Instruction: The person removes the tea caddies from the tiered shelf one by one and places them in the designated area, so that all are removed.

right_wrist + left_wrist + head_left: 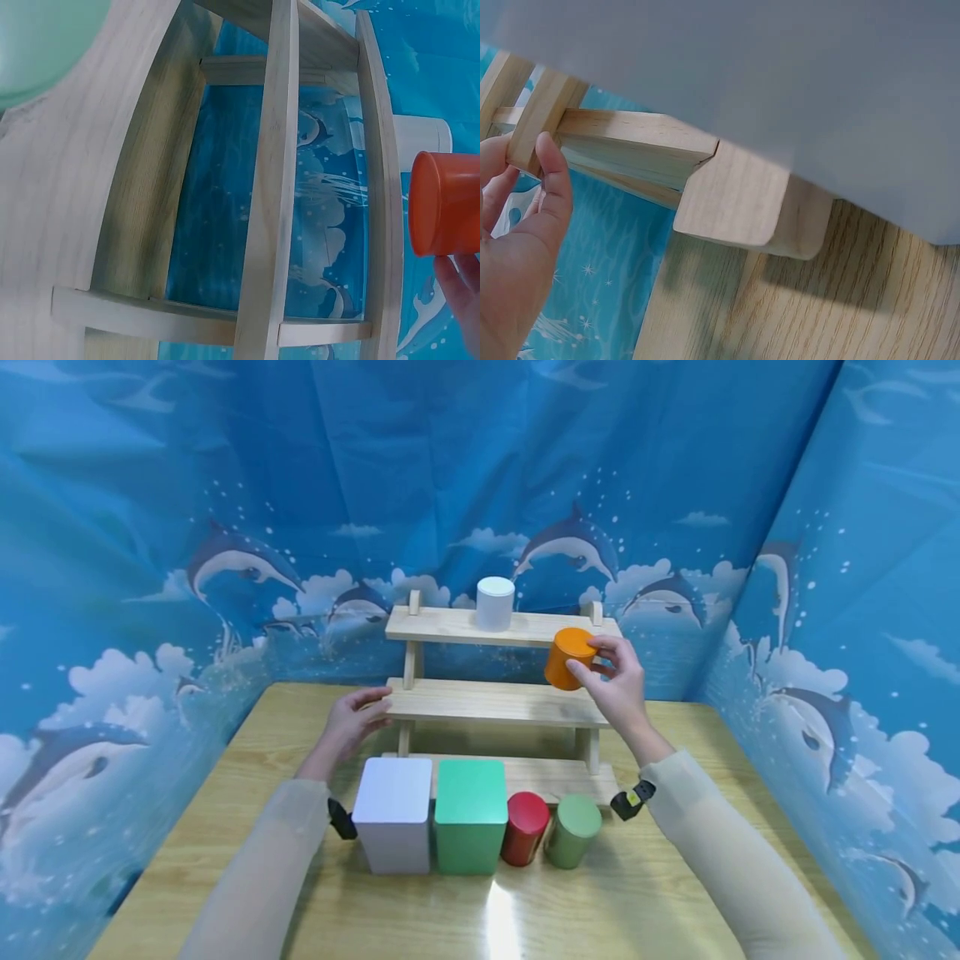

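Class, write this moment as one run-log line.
right hand: holds orange cylinder | left hand: grips middle shelf end | white cylinder: on top shelf
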Tool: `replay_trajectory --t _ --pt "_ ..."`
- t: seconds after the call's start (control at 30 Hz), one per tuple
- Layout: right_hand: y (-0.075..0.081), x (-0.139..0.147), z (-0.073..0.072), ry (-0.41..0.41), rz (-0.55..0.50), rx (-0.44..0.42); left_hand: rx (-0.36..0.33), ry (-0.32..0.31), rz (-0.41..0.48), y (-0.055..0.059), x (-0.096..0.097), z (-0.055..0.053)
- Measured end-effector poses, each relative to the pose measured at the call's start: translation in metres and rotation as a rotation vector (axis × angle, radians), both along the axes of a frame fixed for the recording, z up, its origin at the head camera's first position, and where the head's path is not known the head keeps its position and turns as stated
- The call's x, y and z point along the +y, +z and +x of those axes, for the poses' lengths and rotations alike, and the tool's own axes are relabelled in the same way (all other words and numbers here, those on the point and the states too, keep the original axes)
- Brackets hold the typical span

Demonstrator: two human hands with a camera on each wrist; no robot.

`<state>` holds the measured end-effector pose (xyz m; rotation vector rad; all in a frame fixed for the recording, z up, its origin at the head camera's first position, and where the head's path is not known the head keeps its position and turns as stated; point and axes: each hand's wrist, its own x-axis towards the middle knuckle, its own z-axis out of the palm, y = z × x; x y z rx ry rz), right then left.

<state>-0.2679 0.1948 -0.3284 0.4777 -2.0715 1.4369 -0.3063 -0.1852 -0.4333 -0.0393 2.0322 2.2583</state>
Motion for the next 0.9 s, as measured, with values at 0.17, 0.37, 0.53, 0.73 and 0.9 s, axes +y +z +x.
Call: replay_trajectory --t 0.17,0.37,0.53,0.73,0.9 --pt "0.001 0.004 0.008 0.010 0.010 0.014 -0.002 0.013 -0.007 -0.009 -0.001 -0.005" --pt "-0.005 0.014 0.015 0.037 0.007 0.064 0.019 0.036 -0.019 -0.019 -0.002 -0.011" --pt "-0.009 0.021 0.023 0.021 0.024 0.089 0.038 0.035 -0.016 -0.020 -0.003 -0.011" --pt "-0.014 0.031 0.031 0.025 0.019 0.124 0.046 0.024 -0.013 -0.019 -0.003 -0.010" --pt "-0.019 0.038 0.037 0.052 0.026 0.195 0.051 0.014 -0.015 -0.018 -0.002 -0.009"
